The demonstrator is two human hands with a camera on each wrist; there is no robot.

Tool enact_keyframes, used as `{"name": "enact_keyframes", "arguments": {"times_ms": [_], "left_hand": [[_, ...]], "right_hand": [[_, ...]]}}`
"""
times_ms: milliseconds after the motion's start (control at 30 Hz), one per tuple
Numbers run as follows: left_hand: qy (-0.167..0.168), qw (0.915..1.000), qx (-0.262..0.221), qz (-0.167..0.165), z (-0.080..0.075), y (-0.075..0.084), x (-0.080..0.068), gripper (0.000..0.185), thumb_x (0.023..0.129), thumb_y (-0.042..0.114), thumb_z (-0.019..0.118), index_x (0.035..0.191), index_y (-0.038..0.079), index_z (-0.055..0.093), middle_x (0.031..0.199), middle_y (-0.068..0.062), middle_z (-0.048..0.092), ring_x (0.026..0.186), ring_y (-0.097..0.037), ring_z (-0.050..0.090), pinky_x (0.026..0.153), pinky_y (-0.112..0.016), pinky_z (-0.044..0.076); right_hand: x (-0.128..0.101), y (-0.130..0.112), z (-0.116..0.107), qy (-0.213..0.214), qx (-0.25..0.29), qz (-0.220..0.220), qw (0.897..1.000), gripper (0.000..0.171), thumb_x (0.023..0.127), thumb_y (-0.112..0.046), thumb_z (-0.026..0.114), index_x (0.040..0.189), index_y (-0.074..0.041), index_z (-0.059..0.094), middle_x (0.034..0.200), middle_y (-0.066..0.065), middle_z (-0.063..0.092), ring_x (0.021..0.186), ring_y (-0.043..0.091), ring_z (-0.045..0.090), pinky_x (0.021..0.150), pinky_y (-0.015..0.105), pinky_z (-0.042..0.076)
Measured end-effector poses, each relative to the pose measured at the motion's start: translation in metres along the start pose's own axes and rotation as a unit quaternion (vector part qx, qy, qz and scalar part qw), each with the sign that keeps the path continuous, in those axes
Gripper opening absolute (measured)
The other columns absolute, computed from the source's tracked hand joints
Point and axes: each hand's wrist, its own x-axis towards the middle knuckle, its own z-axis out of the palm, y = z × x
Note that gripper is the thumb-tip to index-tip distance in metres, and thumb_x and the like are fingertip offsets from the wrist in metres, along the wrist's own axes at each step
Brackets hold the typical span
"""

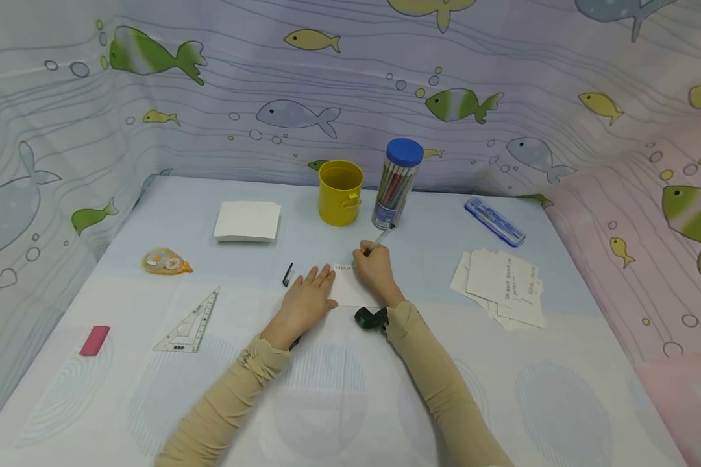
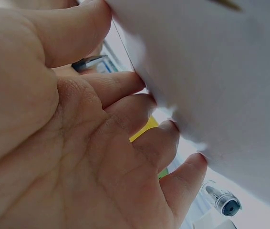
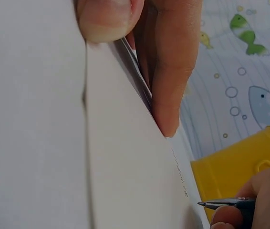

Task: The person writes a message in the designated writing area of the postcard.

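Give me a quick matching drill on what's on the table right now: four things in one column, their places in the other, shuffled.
Things:
1. eraser
2. yellow cup
3. pen
4. set square

Places:
A. in the right hand
B. near the table's left edge
C. beside the pencil jar
D. left of the left hand

Pairs: 1-B, 2-C, 3-A, 4-D

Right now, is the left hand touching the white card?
Touching. In the head view, the left hand lies flat on the white card; the left wrist view shows its fingertips against the card.
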Motion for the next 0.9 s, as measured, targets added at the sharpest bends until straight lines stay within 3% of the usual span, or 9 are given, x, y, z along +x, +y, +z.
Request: {"name": "enact_keyframes", "arguments": {"times_ms": [133, 433, 567, 700, 900], "left_hand": [[0.001, 1.0, 0.008, 0.002, -0.001, 0.001, -0.001, 0.066, 0.097, 0.034, 0.055, 0.15, 0.0, 0.033, 0.158, -0.016, 0.027, 0.147, -0.038, 0.025, 0.116, -0.057, 0.028], [-0.003, 0.9999, 0.011, 0.002, -0.004, 0.003, -0.002, 0.066, 0.098, 0.034, 0.055, 0.15, 0.0, 0.032, 0.159, -0.016, 0.027, 0.147, -0.038, 0.025, 0.116, -0.057, 0.027], [-0.003, 1.0, 0.008, 0.001, -0.004, 0.004, -0.003, 0.066, 0.098, 0.034, 0.055, 0.15, 0.0, 0.032, 0.159, -0.016, 0.027, 0.147, -0.038, 0.024, 0.116, -0.057, 0.027], [-0.003, 1.0, 0.004, 0.001, -0.004, 0.005, -0.003, 0.066, 0.098, 0.034, 0.054, 0.15, 0.0, 0.032, 0.159, -0.016, 0.026, 0.147, -0.038, 0.024, 0.116, -0.057, 0.027], [-0.002, 1.0, 0.003, -0.003, -0.003, 0.005, -0.003, 0.066, 0.098, 0.033, 0.054, 0.15, 0.0, 0.032, 0.159, -0.015, 0.026, 0.147, -0.037, 0.024, 0.116, -0.057, 0.027]], "right_hand": [[-0.002, -0.001, -0.001, -0.016, 0.003, 0.007, 1.0, 0.039, 0.085, -0.001, 0.049, 0.053, -0.014, 0.031, 0.041, -0.006, 0.032, 0.036, 0.007, 0.031, 0.037, 0.02, 0.021], [-0.002, -0.006, -0.003, -0.032, -0.031, 0.005, 0.999, 0.04, 0.087, -0.002, 0.051, 0.053, -0.015, 0.032, 0.042, -0.005, 0.033, 0.036, 0.006, 0.03, 0.038, 0.02, 0.021], [-0.001, -0.004, -0.005, -0.016, 0.025, 0.032, 0.999, 0.039, 0.085, -0.002, 0.048, 0.053, -0.015, 0.031, 0.041, -0.007, 0.033, 0.034, 0.006, 0.033, 0.036, 0.019, 0.024], [-0.002, -0.003, -0.008, 0.014, 0.105, 0.055, 0.993, 0.037, 0.083, -0.001, 0.046, 0.053, -0.015, 0.03, 0.04, -0.006, 0.037, 0.031, 0.007, 0.038, 0.033, 0.021, 0.03], [-0.008, -0.003, -0.011, 0.014, 0.109, 0.049, 0.993, 0.036, 0.084, -0.003, 0.046, 0.054, -0.015, 0.032, 0.04, -0.003, 0.041, 0.032, 0.008, 0.04, 0.033, 0.021, 0.032]]}}
